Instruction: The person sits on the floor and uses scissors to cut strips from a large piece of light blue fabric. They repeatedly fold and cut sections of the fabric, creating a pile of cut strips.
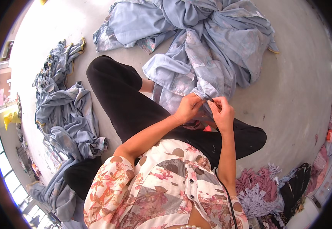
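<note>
A large heap of blue-grey cloth [234, 42] with a faint floral print spreads over the floor ahead of me. One gathered end of it reaches my lap. My left hand [190, 108] is closed on that end, thumb and fingers pinched together on the cloth's edge. Right beside it, my right hand [222, 113] is closed too, its fingertips pinched close to the same edge. A small dark piece [208, 98] shows between the two hands; its kind cannot be made out, nor exactly what the right fingertips grip.
To my left lies a long pile of crumpled blue-grey cloth [68, 110] with yellow edging. At the lower right are bundles of pink fabric strips [255, 183], pale strips [257, 200] and black cloth [295, 183]. My crossed legs in black trousers [127, 99] rest on the grey floor [292, 103].
</note>
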`<move>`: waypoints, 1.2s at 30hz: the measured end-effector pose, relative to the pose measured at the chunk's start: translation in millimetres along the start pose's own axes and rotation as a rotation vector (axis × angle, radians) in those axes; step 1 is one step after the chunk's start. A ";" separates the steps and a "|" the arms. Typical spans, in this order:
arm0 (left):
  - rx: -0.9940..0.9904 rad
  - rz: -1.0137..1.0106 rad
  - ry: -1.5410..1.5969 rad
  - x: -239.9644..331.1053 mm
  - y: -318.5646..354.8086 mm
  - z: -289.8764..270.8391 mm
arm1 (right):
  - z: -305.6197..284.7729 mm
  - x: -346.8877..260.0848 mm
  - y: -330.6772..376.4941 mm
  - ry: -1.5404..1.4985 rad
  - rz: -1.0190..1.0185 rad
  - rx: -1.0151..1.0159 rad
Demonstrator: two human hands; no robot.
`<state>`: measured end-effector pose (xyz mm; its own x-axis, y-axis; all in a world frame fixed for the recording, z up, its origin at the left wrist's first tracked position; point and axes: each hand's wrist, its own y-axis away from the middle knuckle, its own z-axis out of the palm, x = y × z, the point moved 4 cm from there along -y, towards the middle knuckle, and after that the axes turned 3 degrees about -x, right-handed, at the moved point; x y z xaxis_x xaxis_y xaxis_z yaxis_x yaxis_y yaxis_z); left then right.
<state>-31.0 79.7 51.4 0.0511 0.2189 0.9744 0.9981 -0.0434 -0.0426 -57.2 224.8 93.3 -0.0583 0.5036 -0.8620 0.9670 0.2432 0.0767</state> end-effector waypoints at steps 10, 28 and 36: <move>0.005 0.144 -0.096 10.4 -0.5 -3.9 | -12.0 6.5 -3.7 -0.199 0.102 0.061; -0.043 -0.016 -0.165 -3.7 1.4 -0.9 | -22.1 26.2 -5.8 -0.625 0.199 0.154; -0.029 -0.550 0.974 -20.8 -2.0 -1.2 | -2.8 10.9 3.7 -0.149 0.164 0.013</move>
<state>-34.1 74.0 31.4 -0.4570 -0.6413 0.6163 0.8753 -0.2009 0.4399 -54.9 233.5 85.6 0.1363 0.4070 -0.9032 0.9637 0.1570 0.2161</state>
